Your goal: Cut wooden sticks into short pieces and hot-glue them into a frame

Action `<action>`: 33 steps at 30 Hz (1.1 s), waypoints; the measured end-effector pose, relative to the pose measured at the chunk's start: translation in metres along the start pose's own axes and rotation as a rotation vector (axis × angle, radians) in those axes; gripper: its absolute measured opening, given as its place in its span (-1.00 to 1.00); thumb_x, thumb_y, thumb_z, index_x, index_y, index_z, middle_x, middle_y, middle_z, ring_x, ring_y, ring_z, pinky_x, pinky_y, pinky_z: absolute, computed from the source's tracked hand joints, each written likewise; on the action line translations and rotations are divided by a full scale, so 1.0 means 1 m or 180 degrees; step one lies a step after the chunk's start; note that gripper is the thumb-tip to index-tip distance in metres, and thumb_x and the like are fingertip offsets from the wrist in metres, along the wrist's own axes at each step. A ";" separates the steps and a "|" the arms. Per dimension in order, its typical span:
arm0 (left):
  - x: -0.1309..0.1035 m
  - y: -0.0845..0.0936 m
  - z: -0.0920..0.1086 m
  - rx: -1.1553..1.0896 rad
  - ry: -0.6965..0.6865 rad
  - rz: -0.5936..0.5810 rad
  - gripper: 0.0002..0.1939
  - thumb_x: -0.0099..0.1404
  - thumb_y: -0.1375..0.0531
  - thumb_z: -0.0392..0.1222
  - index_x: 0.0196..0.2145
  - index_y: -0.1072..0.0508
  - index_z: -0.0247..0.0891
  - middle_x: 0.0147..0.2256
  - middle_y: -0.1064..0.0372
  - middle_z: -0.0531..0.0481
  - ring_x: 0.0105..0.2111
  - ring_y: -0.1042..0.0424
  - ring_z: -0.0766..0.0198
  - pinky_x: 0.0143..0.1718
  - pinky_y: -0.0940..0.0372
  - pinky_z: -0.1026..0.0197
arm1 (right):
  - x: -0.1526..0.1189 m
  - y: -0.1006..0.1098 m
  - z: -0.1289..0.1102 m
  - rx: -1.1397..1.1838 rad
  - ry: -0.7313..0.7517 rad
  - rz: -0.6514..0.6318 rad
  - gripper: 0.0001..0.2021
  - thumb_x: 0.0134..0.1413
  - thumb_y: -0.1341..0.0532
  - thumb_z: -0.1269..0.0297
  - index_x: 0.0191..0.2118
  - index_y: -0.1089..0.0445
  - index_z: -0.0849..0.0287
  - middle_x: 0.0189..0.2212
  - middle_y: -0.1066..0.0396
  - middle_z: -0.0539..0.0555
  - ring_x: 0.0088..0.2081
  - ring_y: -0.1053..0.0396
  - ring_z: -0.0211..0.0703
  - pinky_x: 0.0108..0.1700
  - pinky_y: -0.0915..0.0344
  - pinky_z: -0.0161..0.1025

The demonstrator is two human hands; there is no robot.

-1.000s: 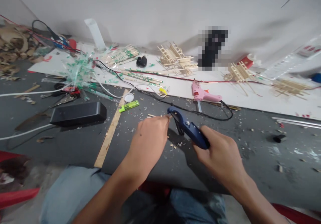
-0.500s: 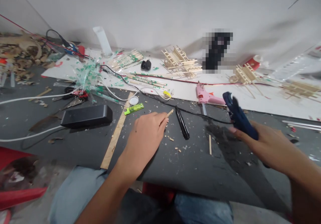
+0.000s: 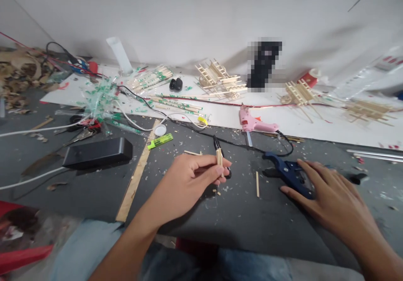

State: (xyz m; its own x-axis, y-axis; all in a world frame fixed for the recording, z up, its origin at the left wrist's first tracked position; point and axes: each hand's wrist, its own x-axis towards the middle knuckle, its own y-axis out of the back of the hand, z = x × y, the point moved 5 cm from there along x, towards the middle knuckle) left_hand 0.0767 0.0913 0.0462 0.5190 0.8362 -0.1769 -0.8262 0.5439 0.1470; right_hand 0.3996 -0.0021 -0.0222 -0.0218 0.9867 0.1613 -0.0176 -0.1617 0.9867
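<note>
Sticks (image 3: 219, 158), slim pale wood, pinched in our left grip (image 3: 193, 172); right grip (image 3: 333, 195) spread wide at navy-blue hand cutter (image 3: 291, 177). We'd expect sticks light, stiff, snappable: hold mid-length.

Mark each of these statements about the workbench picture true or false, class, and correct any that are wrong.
1. The left hand holds short wooden sticks. True.
2. The right hand is gripping the pink glue gun. False: the right hand is at the blue hand tool, fingers spread; the pink glue gun lies apart from both hands.
3. A loose stick lies on the grey table between the left hand and the blue hand tool. True.
4. The green lighter is to the right of the glue gun. False: the green lighter is to its left.
5. A black marker is partly hidden by the left hand and what it holds. True.
</note>
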 end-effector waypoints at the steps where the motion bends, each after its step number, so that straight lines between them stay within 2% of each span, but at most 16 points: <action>1: 0.000 0.005 0.002 0.0388 -0.0081 0.0163 -0.76 0.45 -0.18 -0.10 -0.18 -0.64 -0.21 -0.23 -0.61 0.03 -0.28 -0.55 0.29 -0.27 -0.35 0.30 | 0.000 0.002 -0.003 0.0032 0.0061 0.0091 -0.26 0.31 0.00 -0.20 0.41 -0.04 0.20 0.24 -0.27 0.47 0.23 -0.26 0.63 0.23 -0.14 0.49; 3: 0.001 0.019 0.006 0.1320 -0.0233 0.0537 -0.76 0.45 -0.18 -0.11 -0.21 -0.64 -0.19 -0.31 -0.59 0.07 -0.34 -0.51 0.29 -0.33 -0.27 0.27 | -0.001 0.012 -0.012 0.0114 0.0074 0.0402 -0.36 0.37 0.01 -0.09 0.42 -0.03 0.12 0.30 -0.21 0.44 0.32 -0.13 0.63 0.26 -0.03 0.56; 4: 0.002 0.027 0.007 0.1815 -0.0292 0.0670 -0.76 0.45 -0.17 -0.12 -0.25 -0.64 -0.19 -0.36 -0.57 0.07 -0.38 -0.47 0.29 -0.36 -0.22 0.25 | -0.001 0.020 -0.018 0.0205 0.0034 0.0608 -0.42 0.38 -0.02 -0.03 0.39 -0.09 0.09 0.28 -0.23 0.42 0.33 -0.13 0.62 0.25 -0.04 0.55; 6: 0.005 0.041 0.006 0.2693 -0.0332 0.0727 -0.73 0.47 -0.16 -0.14 -0.31 -0.63 -0.23 -0.41 -0.53 0.04 -0.42 -0.42 0.26 -0.38 -0.14 0.20 | 0.001 0.037 -0.032 0.0570 -0.0015 0.0973 -0.59 0.37 -0.12 0.11 0.24 -0.29 0.06 0.16 -0.39 0.35 0.22 -0.31 0.51 0.18 -0.23 0.38; 8: 0.008 0.054 0.002 0.3259 -0.0332 0.0601 -0.72 0.48 -0.15 -0.15 -0.28 -0.64 -0.25 -0.38 -0.53 -0.02 -0.39 -0.42 0.22 -0.34 -0.14 0.17 | 0.010 0.049 -0.049 0.1083 0.0039 0.1064 -0.79 0.35 -0.18 0.23 0.03 -0.43 0.03 -0.13 -0.56 0.17 -0.11 -0.56 0.17 -0.08 -0.43 0.01; 9: 0.009 0.058 -0.001 0.3389 -0.0341 0.0512 -0.72 0.48 -0.14 -0.15 -0.24 -0.64 -0.25 -0.35 -0.54 -0.04 -0.37 -0.43 0.20 -0.32 -0.15 0.17 | 0.017 0.054 -0.059 0.1299 0.0103 0.1010 -0.86 0.35 -0.18 0.26 -0.06 -0.46 0.02 -0.30 -0.57 0.07 -0.30 -0.57 -0.01 -0.25 -0.41 -0.14; 11: 0.010 0.061 -0.005 0.3461 -0.0422 0.0347 -0.73 0.49 -0.14 -0.14 -0.15 -0.65 -0.23 -0.30 -0.54 -0.07 -0.32 -0.46 0.19 -0.28 -0.20 0.17 | 0.035 0.058 -0.080 0.1583 0.0322 0.0779 -0.88 0.36 -0.17 0.25 -0.17 -0.48 0.03 -0.52 -0.50 -0.06 -0.54 -0.46 -0.21 -0.45 -0.27 -0.26; 12: 0.010 0.060 -0.006 0.3468 -0.0497 0.0270 -0.74 0.49 -0.14 -0.14 -0.12 -0.64 -0.22 -0.28 -0.54 -0.07 -0.29 -0.47 0.19 -0.25 -0.22 0.18 | 0.045 0.058 -0.091 0.1682 0.0492 0.0600 -0.86 0.36 -0.17 0.22 -0.18 -0.48 0.04 -0.52 -0.50 -0.06 -0.56 -0.43 -0.24 -0.47 -0.25 -0.27; 14: 0.008 0.048 -0.006 0.3481 -0.0663 0.0076 -0.76 0.49 -0.15 -0.16 -0.08 -0.63 -0.20 -0.25 -0.53 -0.06 -0.25 -0.48 0.19 -0.23 -0.24 0.20 | 0.062 0.055 -0.112 0.1861 0.0731 0.0222 -0.81 0.35 -0.17 0.16 -0.06 -0.47 0.07 -0.42 -0.54 -0.01 -0.50 -0.44 -0.21 -0.42 -0.28 -0.26; 17: 0.002 0.018 -0.006 0.3424 -0.0938 -0.0385 -0.77 0.49 -0.15 -0.19 -0.12 -0.63 -0.19 -0.25 -0.50 -0.03 -0.24 -0.49 0.21 -0.21 -0.27 0.21 | 0.075 0.043 -0.137 0.2404 0.0841 -0.0318 -0.66 0.32 -0.19 0.09 0.12 -0.38 0.08 -0.24 -0.57 0.07 -0.38 -0.47 -0.16 -0.35 -0.34 -0.24; 20: -0.003 -0.009 -0.006 0.3453 -0.1080 -0.0548 -0.76 0.51 -0.12 -0.20 -0.15 -0.61 -0.23 -0.28 -0.48 -0.03 -0.27 -0.49 0.20 -0.23 -0.29 0.19 | 0.071 0.031 -0.147 0.3031 0.0801 -0.0613 -0.73 0.36 -0.15 0.09 0.02 -0.43 0.08 -0.29 -0.56 0.06 -0.35 -0.48 -0.15 -0.34 -0.33 -0.26; 24: -0.006 -0.022 -0.008 0.3332 -0.1159 -0.0431 -0.75 0.52 -0.10 -0.17 -0.10 -0.58 -0.24 -0.26 -0.48 -0.03 -0.25 -0.51 0.18 -0.21 -0.32 0.18 | 0.064 0.027 -0.138 0.3287 0.0944 -0.0860 -0.78 0.38 -0.14 0.15 -0.16 -0.50 0.10 -0.43 -0.52 -0.01 -0.44 -0.43 -0.25 -0.35 -0.30 -0.32; 28: -0.009 -0.017 -0.009 0.3040 -0.1308 -0.0042 -0.68 0.49 -0.17 -0.07 0.11 -0.47 -0.20 -0.04 -0.52 -0.05 -0.06 -0.52 0.12 -0.04 -0.34 0.13 | 0.075 0.036 -0.098 0.3242 0.0589 -0.0707 -0.78 0.33 -0.20 0.12 -0.25 -0.49 0.14 -0.56 -0.42 -0.05 -0.54 -0.33 -0.30 -0.45 -0.24 -0.35; 30: -0.009 -0.019 -0.014 0.3184 -0.1218 0.0079 -0.74 0.50 -0.13 -0.10 0.04 -0.50 -0.19 -0.08 -0.53 -0.04 -0.08 -0.52 0.11 -0.06 -0.35 0.09 | 0.081 0.038 -0.076 0.3430 0.0291 -0.0682 -0.79 0.27 -0.26 0.13 -0.31 -0.48 0.15 -0.58 -0.40 -0.05 -0.57 -0.29 -0.31 -0.49 -0.21 -0.35; 33: -0.010 -0.038 -0.020 0.3460 -0.1154 -0.0002 -0.76 0.52 -0.08 -0.17 -0.15 -0.55 -0.21 -0.23 -0.52 -0.02 -0.17 -0.51 0.10 -0.15 -0.35 0.08 | 0.086 0.041 -0.053 0.4117 -0.0103 -0.0546 -0.85 0.19 -0.33 0.22 -0.36 -0.49 0.17 -0.60 -0.36 -0.05 -0.59 -0.22 -0.35 -0.53 -0.13 -0.36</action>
State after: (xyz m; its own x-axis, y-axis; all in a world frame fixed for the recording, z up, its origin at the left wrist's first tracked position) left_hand 0.0985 0.0611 0.0226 0.6978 0.7109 0.0876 -0.2909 0.1696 0.9416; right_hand 0.3440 0.0748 0.0309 -0.0911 0.9957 0.0146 0.9513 0.0827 0.2969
